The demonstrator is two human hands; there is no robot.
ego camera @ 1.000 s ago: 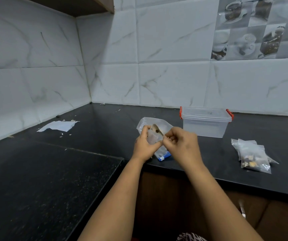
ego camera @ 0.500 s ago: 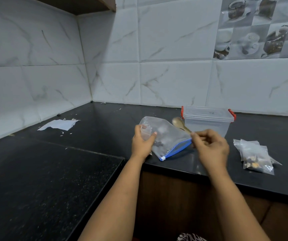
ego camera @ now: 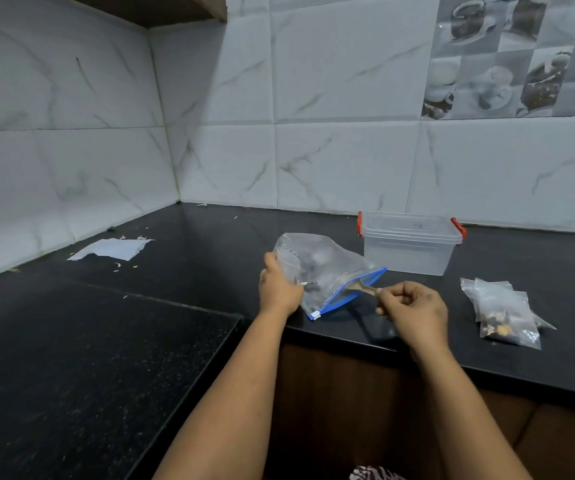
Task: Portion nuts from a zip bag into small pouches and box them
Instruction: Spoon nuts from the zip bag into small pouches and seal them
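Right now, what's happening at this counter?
A person is portioning nuts. Their left hand grips the zip bag on the black counter, while the right hand pinches a spoon whose bowl is inside the bag's blue-edged mouth. A lidded clear box with red latches stands behind. A few filled pouches lie to the right, not boxed yet.

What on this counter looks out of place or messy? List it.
A torn sheet of white paper lies near the left wall with small white scraps scattered around it, and more bits by the back wall. Nothing has spilled from the zip bag, and the lidded box sits square.
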